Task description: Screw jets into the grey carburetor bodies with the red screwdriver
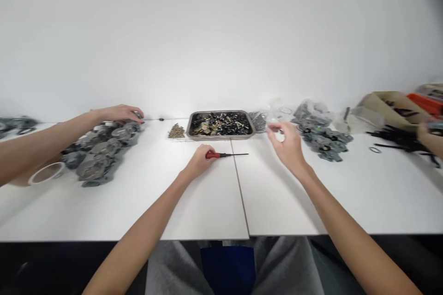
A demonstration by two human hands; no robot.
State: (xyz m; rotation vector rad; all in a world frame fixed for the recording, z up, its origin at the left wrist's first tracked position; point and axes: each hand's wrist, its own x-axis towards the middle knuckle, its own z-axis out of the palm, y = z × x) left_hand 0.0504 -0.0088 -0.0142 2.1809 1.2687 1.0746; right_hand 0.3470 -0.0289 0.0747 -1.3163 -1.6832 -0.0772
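My left hand [200,161] is closed around the red handle of a screwdriver [221,155], whose dark shaft points right, low over the white table. Beyond it stands a metal tray [221,137] of small black and brass-coloured parts. My right hand [288,144] is raised right of the tray, thumb and forefinger curved toward each other; whether something small is between them is too blurred to tell. Near its fingertips lie a clear plastic bag [277,113] and a pile of small grey parts [259,121].
Brass screws [176,131] lie left of the tray. Grey housings [104,150] fill the left side, where another person's hand [121,113] reaches in. More grey parts [325,140], black strips [398,140] and a beige container [377,101] are at right, beside another hand [429,138].
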